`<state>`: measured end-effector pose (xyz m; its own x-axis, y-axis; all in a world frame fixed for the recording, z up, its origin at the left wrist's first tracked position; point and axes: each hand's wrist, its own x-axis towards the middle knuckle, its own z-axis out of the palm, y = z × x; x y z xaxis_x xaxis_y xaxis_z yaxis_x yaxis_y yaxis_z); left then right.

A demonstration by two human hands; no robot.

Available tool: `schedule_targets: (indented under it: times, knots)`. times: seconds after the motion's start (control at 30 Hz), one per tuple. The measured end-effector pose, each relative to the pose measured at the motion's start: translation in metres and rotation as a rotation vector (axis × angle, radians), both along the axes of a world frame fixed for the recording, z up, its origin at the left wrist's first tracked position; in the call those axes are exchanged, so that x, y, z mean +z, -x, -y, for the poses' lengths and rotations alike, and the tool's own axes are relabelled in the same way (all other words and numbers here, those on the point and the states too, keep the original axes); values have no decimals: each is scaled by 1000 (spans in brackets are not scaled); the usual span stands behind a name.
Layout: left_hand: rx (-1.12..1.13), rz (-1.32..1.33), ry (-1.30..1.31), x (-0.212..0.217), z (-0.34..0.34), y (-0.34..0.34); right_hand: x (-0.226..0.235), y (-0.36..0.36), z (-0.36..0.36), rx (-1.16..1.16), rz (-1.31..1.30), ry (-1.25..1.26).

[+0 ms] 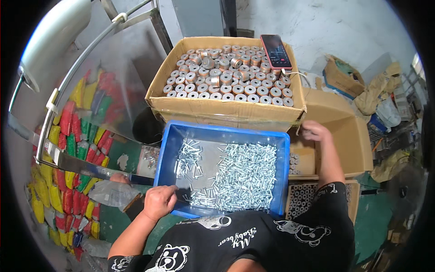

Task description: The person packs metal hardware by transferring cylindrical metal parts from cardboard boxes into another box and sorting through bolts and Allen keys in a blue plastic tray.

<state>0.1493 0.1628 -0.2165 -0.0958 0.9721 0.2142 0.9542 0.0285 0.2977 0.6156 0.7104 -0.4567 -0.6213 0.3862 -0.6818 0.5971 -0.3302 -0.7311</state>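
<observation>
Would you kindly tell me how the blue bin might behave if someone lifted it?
The blue bin is probably heavy for its size, given the many small metal pins inside. It may dip toward its right side, where most of them lie. Its walls, holding their shape, suggest fairly stiff plastic.

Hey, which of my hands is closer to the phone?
Your right hand. It is beside the near right corner of the cardboard box, below the phone in the picture; your left hand is farther away, at the near left corner of the blue bin.
</observation>
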Motion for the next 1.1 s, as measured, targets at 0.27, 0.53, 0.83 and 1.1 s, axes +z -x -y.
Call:
schedule_targets:
  times: [0.27, 0.53, 0.83, 1.1]
  knots:
    - [-69, 124, -75, -16, 4, 24, 384, 226, 188, -170, -430, -878]
    - [-165, 220, -158, -14, 3, 24, 307, 342, 117, -48, 570, -1346]
    - [-142, 242, -70, -30, 11, 37, 346, 454, 321, 129, -211, -967]
    - [-229, 218, -115, -30, -5, 33, 253, 509, 318, 18, -451, -1213]
